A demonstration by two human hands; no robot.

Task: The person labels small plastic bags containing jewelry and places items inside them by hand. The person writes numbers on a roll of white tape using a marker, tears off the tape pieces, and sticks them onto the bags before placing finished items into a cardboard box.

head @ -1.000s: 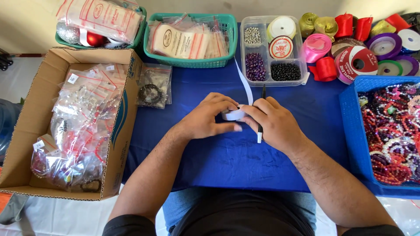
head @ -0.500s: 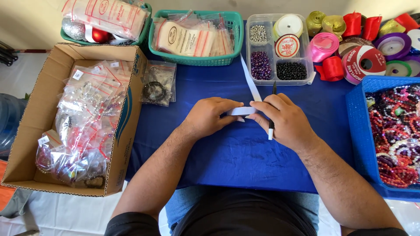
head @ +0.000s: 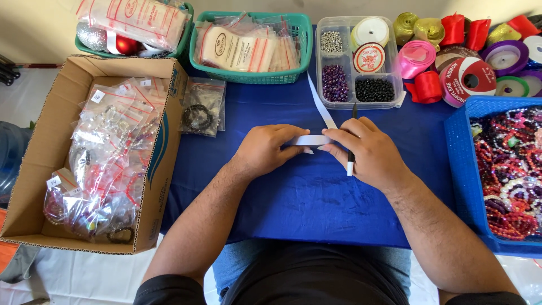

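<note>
Left hand (head: pixel 265 149): closed on white ribbon (head: pixel 311 139), centre frame.
Right hand (head: pixel 370 152): clamped on ribbon and pen (head: pixel 351 151).
Bench (head: pixel 316 197): blue-covered.

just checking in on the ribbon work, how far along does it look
Early on, by the look of it. Done: a length of white ribbon lies pulled out across the blue table. In hand: the left hand and right hand pinch a fold in it, the right one also holding a thin tool. Left: no finished piece shows, and the beads in the clear box sit untouched.
</note>
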